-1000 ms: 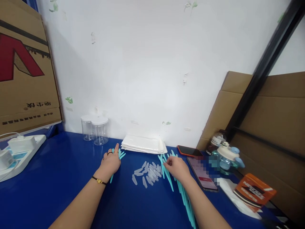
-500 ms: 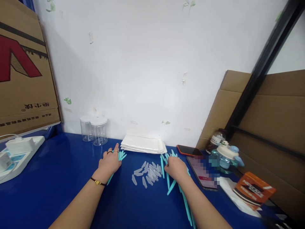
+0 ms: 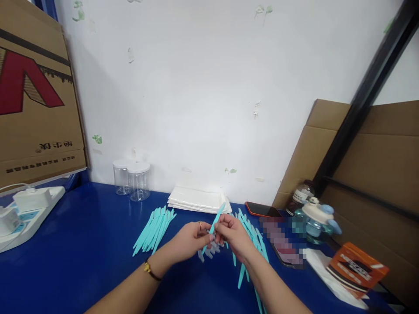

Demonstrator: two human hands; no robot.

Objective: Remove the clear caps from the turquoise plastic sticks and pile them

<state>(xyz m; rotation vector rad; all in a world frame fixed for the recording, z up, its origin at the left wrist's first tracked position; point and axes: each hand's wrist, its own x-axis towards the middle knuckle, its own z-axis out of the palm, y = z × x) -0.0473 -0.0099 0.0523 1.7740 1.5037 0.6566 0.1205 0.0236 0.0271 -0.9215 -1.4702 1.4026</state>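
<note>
A thin turquoise stick (image 3: 218, 216) slants upward between my two hands. My left hand (image 3: 193, 239) is closed on its lower part, and the fingers of my right hand (image 3: 231, 231) pinch it higher up. Beneath my hands, translucent whitish pieces (image 3: 212, 250) lie partly hidden. A fanned pile of turquoise sticks (image 3: 155, 229) rests to the left of my left hand. More turquoise sticks (image 3: 258, 244) lie beside and under my right forearm.
White folded sheets (image 3: 196, 199) lie by the wall, near two lidded clear jars (image 3: 139, 183). Phones (image 3: 263, 209), a teal bottle (image 3: 314, 220) and an orange packet (image 3: 356, 270) stand or lie at right. A power strip (image 3: 49, 205) sits at far left.
My left hand has moved right, off the left pile, and my right hand has come slightly left from the right pile. Both now hold one turquoise stick over the whitish pieces.
</note>
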